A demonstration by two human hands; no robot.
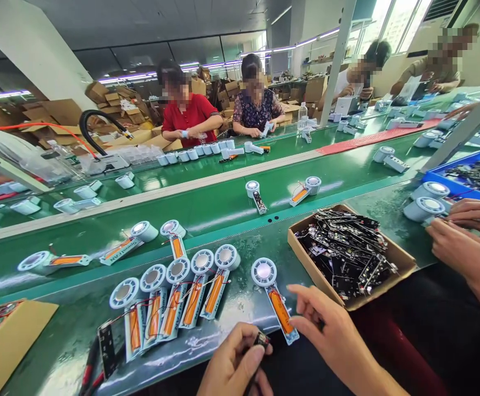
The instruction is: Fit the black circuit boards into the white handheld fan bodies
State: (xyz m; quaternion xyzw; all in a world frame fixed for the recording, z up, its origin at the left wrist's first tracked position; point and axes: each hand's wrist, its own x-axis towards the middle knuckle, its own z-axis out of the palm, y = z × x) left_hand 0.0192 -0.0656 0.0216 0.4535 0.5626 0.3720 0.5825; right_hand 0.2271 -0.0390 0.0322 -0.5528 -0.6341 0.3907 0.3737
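My left hand (233, 366) is at the bottom centre, its fingers pinched on a small black part (261, 338). Just right of it, my right hand (326, 327) is open, fingers stretched toward a handheld fan unit (275, 300) with a white round head and an orange battery; the fingertips are at its lower end. A row of several similar fan units (182, 294) with red wires lies to the left on the green bench (240, 234). A cardboard box of black circuit boards (349, 253) stands right of my right hand.
A co-worker's two hands (464, 236) work at the right by white fan heads (425, 201) and a blue tray (466, 176). More fan units ride the green conveyor (207, 206). Several people sit across it. A cardboard box (4, 341) stands at bottom left.
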